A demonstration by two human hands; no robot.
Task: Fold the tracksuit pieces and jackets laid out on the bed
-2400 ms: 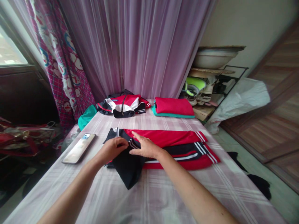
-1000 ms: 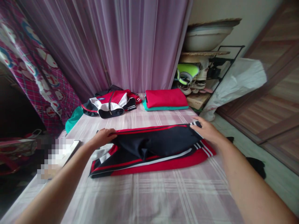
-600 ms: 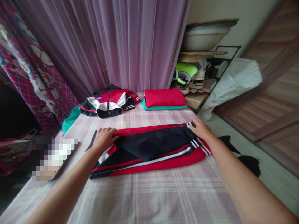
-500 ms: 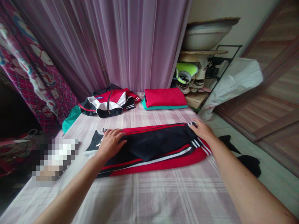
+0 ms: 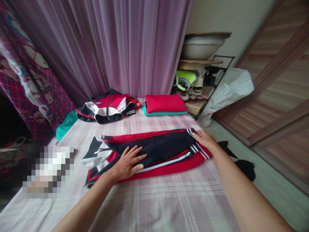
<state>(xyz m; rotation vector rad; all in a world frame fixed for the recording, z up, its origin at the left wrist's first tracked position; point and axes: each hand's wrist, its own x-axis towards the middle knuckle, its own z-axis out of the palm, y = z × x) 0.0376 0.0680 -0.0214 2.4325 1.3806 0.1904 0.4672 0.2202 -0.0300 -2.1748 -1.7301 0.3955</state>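
Note:
A red, navy and white zip jacket (image 5: pixel 154 145) lies in front of me, its sleeves laid lengthwise over the body. Its collar end, with the zip pull showing, points left; the striped cuffs point right. My left hand (image 5: pixel 127 162) rests flat on the navy sleeve, fingers spread, near the jacket's lower left. At the upper right, my right hand (image 5: pixel 205 140) has its fingers closed at the white-striped cuff; its fingertips are partly hidden.
A plaid sheet (image 5: pixel 164 203) covers the bed. Farther back lie another jacket (image 5: pixel 103 109) and a folded red and green stack (image 5: pixel 165 104). To the right are a shoe rack (image 5: pixel 193 87), a white plastic bag (image 5: pixel 229 90) and black items (image 5: pixel 243 167) on the floor. A blurred patch (image 5: pixel 50 170) is at left.
My left hand has slid right and toward me over the jacket, uncovering the collar and zip. My right hand stays at the cuff. The camera view has shifted slightly.

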